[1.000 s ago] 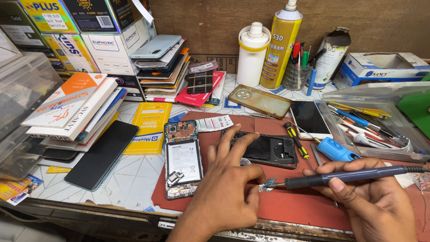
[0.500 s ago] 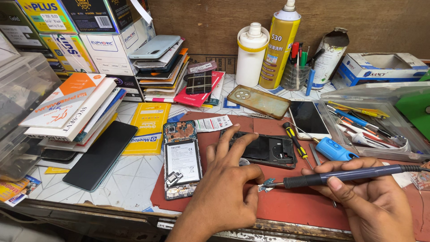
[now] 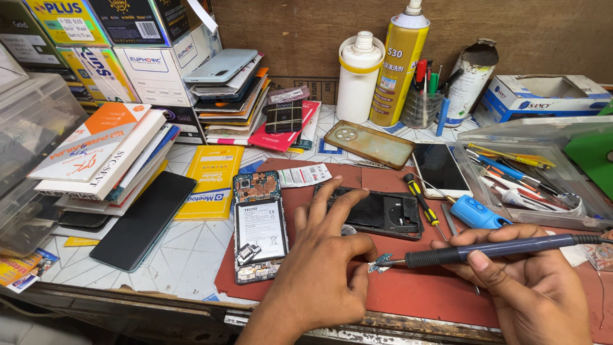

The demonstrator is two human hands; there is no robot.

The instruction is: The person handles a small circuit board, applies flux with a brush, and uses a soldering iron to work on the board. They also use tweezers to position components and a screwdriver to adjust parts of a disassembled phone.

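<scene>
Right hand (image 3: 536, 287) grip closed around dark-blue slim soldering iron (image 3: 498, 249), long axis pointing left at tiny metal part (image 3: 378, 264); left hand (image 3: 325, 268) pinching it, nearer.

Pretty clearly a phone repair shop. The tiled counter (image 3: 185, 249) has a red work mat (image 3: 408, 294) with an opened smartphone (image 3: 258, 233) on it (battery and board exposed), a stack of phones (image 3: 227, 80), boxes of spare screens (image 3: 96, 147), a clear tray of tools (image 3: 530, 185), a spray can (image 3: 399, 61) and a soldering iron (image 3: 491, 249).
</scene>
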